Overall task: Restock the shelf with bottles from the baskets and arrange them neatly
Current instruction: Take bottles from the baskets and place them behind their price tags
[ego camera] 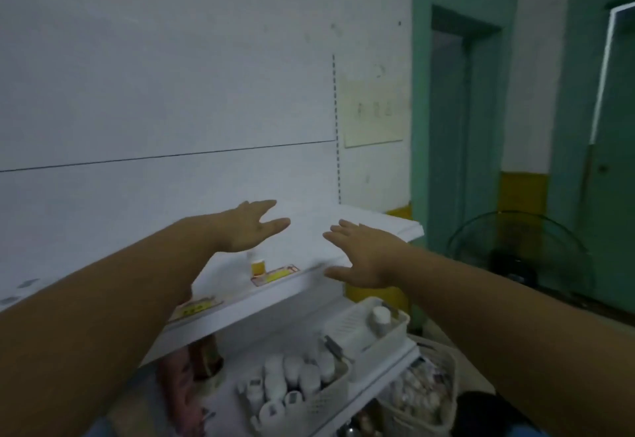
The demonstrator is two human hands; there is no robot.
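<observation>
Left hand and right hand are held flat, fingers spread, nothing gripped, above the shelf mid-frame. One yellow bottle is seen between them.

1. The left hand is open and flat above the white top shelf, holding nothing.
2. The right hand is open too, near the front edge of the shelf.
3. One small bottle with a white cap and yellow body stands on the shelf, below the left hand.
4. A yellow price tag sits on the shelf edge in front of it.
5. On the lower shelf, a white basket holds many white bottles.
6. Another white basket beside it holds one bottle.
7. A green door frame is on the right.
</observation>
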